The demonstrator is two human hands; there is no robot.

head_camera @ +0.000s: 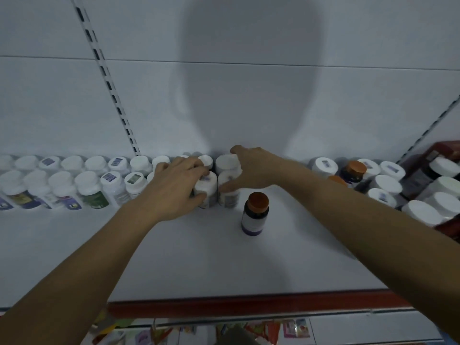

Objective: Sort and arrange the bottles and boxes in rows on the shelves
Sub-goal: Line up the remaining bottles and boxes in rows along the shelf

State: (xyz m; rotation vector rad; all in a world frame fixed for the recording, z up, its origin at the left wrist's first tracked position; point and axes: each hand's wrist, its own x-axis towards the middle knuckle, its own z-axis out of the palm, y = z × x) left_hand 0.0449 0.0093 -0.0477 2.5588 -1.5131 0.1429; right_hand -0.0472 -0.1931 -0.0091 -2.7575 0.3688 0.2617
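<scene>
Both hands reach to the back of the white shelf (pixel 224 265), side by side and close together. The left hand (pixel 178 183) has its fingers curled over the cap and its thumb against the side of a white bottle (pixel 209 191), gripping it upright. Just to its right, the right hand (pixel 251 170) clasps a pair of white bottles (pixel 229 198) standing one behind the other, fingers curled over the rear cap and thumb pressed to the front bottle's side. The held bottles sit nearly touching, in line with the two rows of white-capped bottles (pixel 89 180) that run along the back panel (pixel 249 95) to the left. A dark bottle with an orange cap (pixel 255 214) stands alone and upright on the shelf, in front of the right hand and apart from the rows. Farther right is a looser cluster of white-capped bottles (pixel 385 183) with another orange-capped dark bottle (pixel 353 170) among them, and a red-brown box (pixel 445 149) at the far edge. A red strip (pixel 249 305) trims the shelf front, and colourful packets (pixel 273 328) lie blurred on the shelf below
</scene>
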